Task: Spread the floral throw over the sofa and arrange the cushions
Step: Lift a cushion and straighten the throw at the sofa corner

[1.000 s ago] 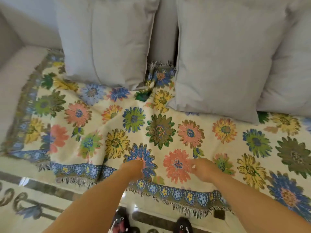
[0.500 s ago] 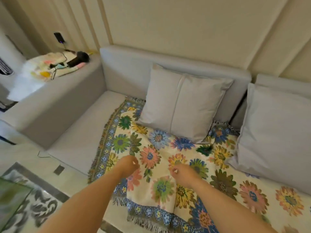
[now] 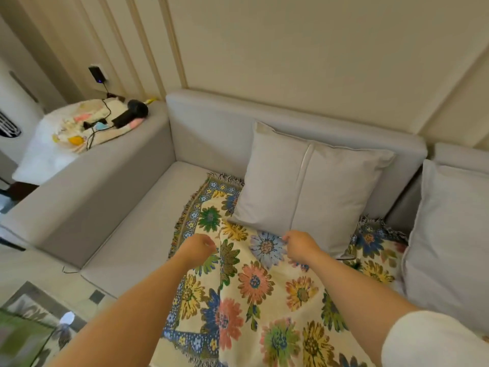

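The floral throw (image 3: 254, 292) covers the middle of the grey sofa (image 3: 132, 234) seat, and its fringed left edge stops short of the armrest. One grey cushion (image 3: 304, 192) leans on the backrest with its lower edge on the throw. A second grey cushion (image 3: 449, 234) stands at the right edge. My left hand (image 3: 199, 247) and my right hand (image 3: 299, 246) are closed, each pinching the throw just in front of the left cushion. The cloth rises in a fold between them.
The sofa armrest (image 3: 92, 181) runs along the left, with bare seat beside it. Behind it a cloth-covered side table (image 3: 53, 144) holds a black hair dryer (image 3: 129, 115) and cables. A patterned rug (image 3: 26, 327) lies on the floor at bottom left.
Both hands have moved from the throw's front edge up toward the left cushion, and the cloth now lifts between them. The view has swung left and upward.
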Available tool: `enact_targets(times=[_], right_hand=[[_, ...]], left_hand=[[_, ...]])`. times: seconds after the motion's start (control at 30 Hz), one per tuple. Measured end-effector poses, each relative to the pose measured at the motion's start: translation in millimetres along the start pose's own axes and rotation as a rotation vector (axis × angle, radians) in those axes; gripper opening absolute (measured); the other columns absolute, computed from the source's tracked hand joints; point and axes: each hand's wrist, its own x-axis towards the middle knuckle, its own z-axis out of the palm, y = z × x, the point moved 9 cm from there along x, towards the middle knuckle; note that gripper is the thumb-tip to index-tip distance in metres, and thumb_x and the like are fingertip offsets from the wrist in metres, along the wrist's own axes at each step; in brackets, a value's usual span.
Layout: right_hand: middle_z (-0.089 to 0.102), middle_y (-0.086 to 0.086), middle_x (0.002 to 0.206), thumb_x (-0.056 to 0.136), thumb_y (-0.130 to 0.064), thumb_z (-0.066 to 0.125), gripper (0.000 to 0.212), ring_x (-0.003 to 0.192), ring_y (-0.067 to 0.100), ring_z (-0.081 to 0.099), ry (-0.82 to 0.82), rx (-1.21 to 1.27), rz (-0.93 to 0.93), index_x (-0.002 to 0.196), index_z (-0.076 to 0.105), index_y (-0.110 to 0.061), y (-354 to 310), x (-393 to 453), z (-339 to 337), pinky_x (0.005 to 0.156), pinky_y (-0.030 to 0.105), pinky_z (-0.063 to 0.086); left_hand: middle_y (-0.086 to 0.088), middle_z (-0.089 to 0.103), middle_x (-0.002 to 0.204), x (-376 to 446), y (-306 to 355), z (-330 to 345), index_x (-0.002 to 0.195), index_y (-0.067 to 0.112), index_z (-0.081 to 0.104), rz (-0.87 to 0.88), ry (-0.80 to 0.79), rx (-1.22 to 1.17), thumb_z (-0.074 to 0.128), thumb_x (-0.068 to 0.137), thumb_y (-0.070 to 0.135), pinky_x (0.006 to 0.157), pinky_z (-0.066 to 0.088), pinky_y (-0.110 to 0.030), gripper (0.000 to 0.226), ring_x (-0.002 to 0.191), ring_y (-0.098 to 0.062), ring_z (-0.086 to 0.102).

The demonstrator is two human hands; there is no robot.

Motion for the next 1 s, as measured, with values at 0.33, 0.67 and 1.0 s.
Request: enact_targets(times=[0.33,0.67,1.0], right_hand=[[0.050,0.015,0.138,0.099,-0.015,0.036,0.035,0.127,0.030,0.047,0.235,0.108,0.093,0.129,0.051,-0.007,-43,70,-106,0.103,0.033,0.039],[0.036,0.012,0.147,0.096,-0.033,0.043,0.053,0.131,0.033,0.043,0.380,0.001,0.207,0.143,0.033,-0.013,-10,133,-182,0.105,0.041,0.038],[0.003,0.003,0.161,0.089,-0.048,0.053,0.088,0.142,0.028,0.028,0.370,-0.084,0.182,0.151,0.005,-0.008,49,233,-235,0.109,0.041,0.033]], left_hand=[[-0.013,0.065,0.109,101,54,-65,0.118,0.006,0.061,0.158,-0.052,0.001,0.047,0.096,0.020,0.061,0.043,-0.023,0.030,0.081,-0.019,0.053],[-0.010,0.061,0.085,187,87,-114,0.103,0.005,0.065,0.169,0.039,-0.104,0.048,0.094,0.015,0.069,0.045,-0.029,0.021,0.073,-0.023,0.053],[-0.011,0.063,0.103,231,120,-52,0.114,0.009,0.061,0.143,0.063,-0.032,0.046,0.096,0.016,0.053,0.044,-0.026,0.025,0.055,-0.011,0.041]])
